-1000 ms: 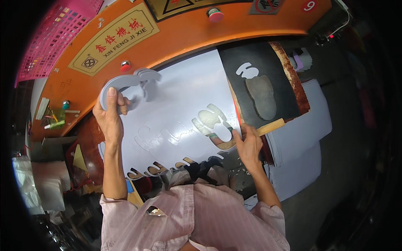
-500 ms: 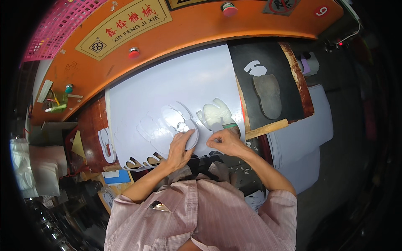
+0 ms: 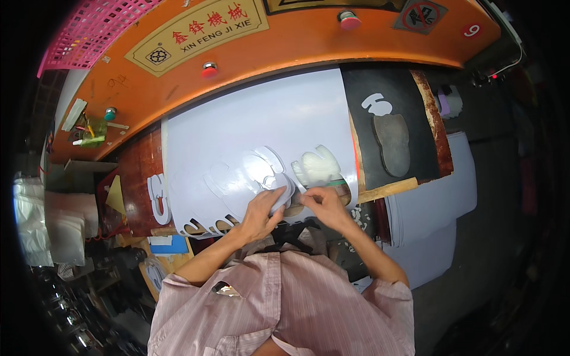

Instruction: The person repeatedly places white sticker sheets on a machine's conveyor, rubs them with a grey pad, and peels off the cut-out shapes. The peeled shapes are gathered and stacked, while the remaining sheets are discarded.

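Our left hand and right hand both pinch a white cut-out piece, the grip closed on its near edge. The piece lies on the white sheet at its front edge, just left of a pale cutting die. Right of that lies a black mat on the worktop, bearing a grey sole shape.

hands: left, right | pinching cut piece | on white sheet (orange machine behind)
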Demonstrator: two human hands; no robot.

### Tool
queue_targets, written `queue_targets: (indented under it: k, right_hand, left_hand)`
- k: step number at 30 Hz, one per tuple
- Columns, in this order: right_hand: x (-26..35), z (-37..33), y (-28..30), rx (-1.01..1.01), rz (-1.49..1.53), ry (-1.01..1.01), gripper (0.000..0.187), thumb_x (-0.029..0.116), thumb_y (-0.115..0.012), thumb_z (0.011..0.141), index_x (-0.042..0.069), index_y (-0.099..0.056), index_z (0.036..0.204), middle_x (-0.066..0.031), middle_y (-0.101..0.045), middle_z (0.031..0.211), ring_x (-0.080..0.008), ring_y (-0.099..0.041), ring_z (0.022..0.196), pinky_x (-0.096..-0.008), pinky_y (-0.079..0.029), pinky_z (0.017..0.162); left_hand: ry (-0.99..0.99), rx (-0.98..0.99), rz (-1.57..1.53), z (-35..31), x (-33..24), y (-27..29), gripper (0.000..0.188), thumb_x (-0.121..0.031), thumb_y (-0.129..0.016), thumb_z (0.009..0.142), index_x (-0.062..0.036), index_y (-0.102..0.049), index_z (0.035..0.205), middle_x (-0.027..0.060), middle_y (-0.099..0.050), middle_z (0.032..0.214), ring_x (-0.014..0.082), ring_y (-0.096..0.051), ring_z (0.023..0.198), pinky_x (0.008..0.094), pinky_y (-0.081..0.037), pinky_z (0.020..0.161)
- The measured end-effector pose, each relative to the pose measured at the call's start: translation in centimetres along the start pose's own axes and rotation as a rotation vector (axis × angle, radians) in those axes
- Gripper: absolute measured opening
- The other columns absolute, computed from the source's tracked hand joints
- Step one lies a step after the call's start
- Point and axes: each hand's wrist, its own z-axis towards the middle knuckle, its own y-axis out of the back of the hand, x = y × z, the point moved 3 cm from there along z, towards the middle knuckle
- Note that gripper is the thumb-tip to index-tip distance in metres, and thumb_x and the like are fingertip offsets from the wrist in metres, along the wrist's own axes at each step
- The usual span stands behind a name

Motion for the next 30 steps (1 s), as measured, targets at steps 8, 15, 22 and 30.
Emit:
queue_targets:
  k: [8,15,22,30]
  right_hand:
    - [4.6,0.9,-8.4,-0.052,0.194,-0.029,0.042,0.033,-0.07,0.101,-0.009,-0.07,0.107,-0.0187,-0.075,0.09,-0.0196,-0.072,0.074,-0.0351,-0.056,0.068]
    - [4.8,3.2,-10.4,-0.133,0.092,0.066,0.028,0.021,-0.065,0.101,-0.004,-0.074,0.097,-0.0127,-0.077,0.076,-0.0164,-0.074,0.062,-0.0309,-0.057,0.06]
    - [4.7,3.5,-10.1,-0.308,-0.42,0.035,0.028,0.02,-0.062,0.102,-0.004,-0.073,0.095,-0.0122,-0.075,0.073,-0.0218,-0.07,0.061,-0.0371,-0.054,0.062]
    - [9.7,0.0,-17.6,-0.478,-0.478,0.481,0.014,0.013,-0.073,0.091,0.0,-0.074,0.087,-0.0165,-0.074,0.09,-0.0353,-0.065,0.075,-0.0464,-0.05,0.071]
  left_hand:
    - [0.387,-0.063,-0.507,0.6,1.9,5.5,0.039,-0.021,-0.064,0.104,0.0031,-0.065,0.134,0.0038,-0.07,0.092,0.0096,-0.061,0.086,0.0271,-0.052,0.078]
    - [0.419,-0.284,-0.612,1.5,5.4,13.6,0.038,-0.035,-0.067,0.103,-0.001,-0.065,0.088,0.0064,-0.064,0.076,0.015,-0.063,0.066,0.0309,-0.053,0.068]
    - [0.22,-0.598,-0.617,3.0,5.6,28.6,0.038,-0.033,-0.063,0.105,-0.0018,-0.064,0.083,0.0053,-0.057,0.064,0.0138,-0.054,0.054,0.0304,-0.05,0.059]
    - [0.179,-0.478,-0.009,-3.1,7.4,30.8,0.039,-0.01,-0.068,0.098,0.0023,-0.065,0.135,0.0107,-0.072,0.093,0.0177,-0.068,0.076,0.0329,-0.055,0.073]
